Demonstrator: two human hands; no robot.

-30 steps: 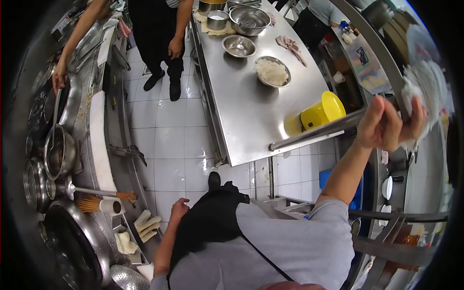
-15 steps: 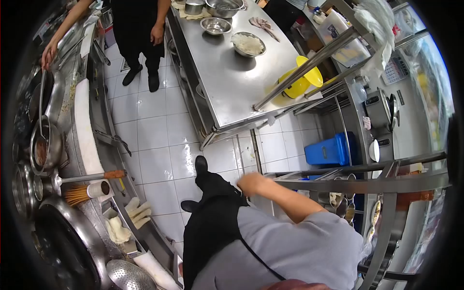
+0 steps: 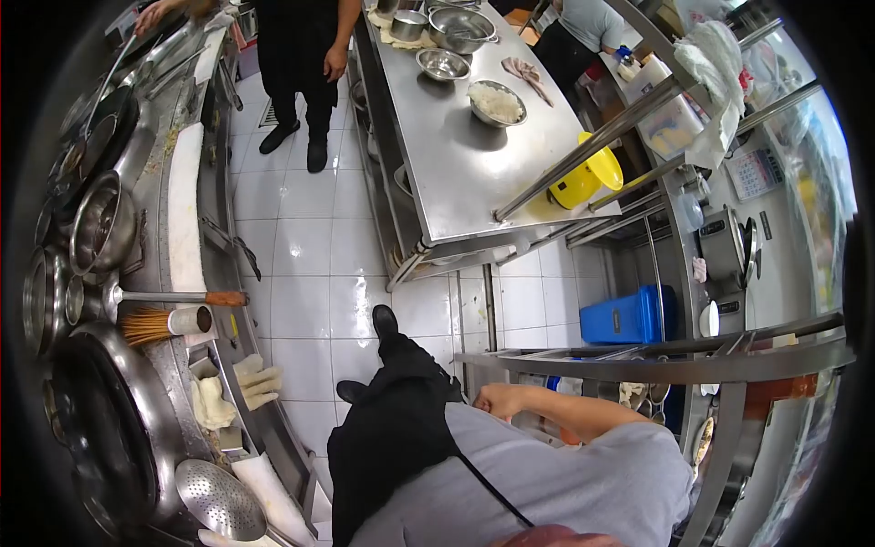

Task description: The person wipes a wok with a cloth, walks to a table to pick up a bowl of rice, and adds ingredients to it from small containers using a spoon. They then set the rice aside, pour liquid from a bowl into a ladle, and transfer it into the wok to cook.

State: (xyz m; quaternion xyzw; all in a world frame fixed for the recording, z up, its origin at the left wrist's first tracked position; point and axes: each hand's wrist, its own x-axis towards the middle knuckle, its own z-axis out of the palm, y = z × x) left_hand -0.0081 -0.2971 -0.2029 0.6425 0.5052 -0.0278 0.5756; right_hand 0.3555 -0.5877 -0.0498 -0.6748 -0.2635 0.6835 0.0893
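My right hand (image 3: 499,401) is closed beside my black apron (image 3: 387,447), at the hip. Its palm side faces away, so what it holds, if anything, is hidden. The metal rail (image 3: 602,367) of a rack is just beyond it. My left hand does not show. Over to the left, a ladle (image 3: 169,297) with a wooden handle end lies across the cooking counter, near a bamboo brush (image 3: 146,325). A metal bowl (image 3: 102,223) and a large dark wok (image 3: 100,428) are on that counter.
A co-worker (image 3: 301,55) stands at the upper left, one hand at a long utensil over a wok. A steel table (image 3: 456,182) bears bowls and a yellow container (image 3: 583,178). A blue bin (image 3: 620,317) sits right. Another person (image 3: 583,32) is beyond the table.
The view has shifted, with the table and co-worker now further right. My right hand has moved lower and nearer my waist. The co-worker's long utensil has left the metal bowl.
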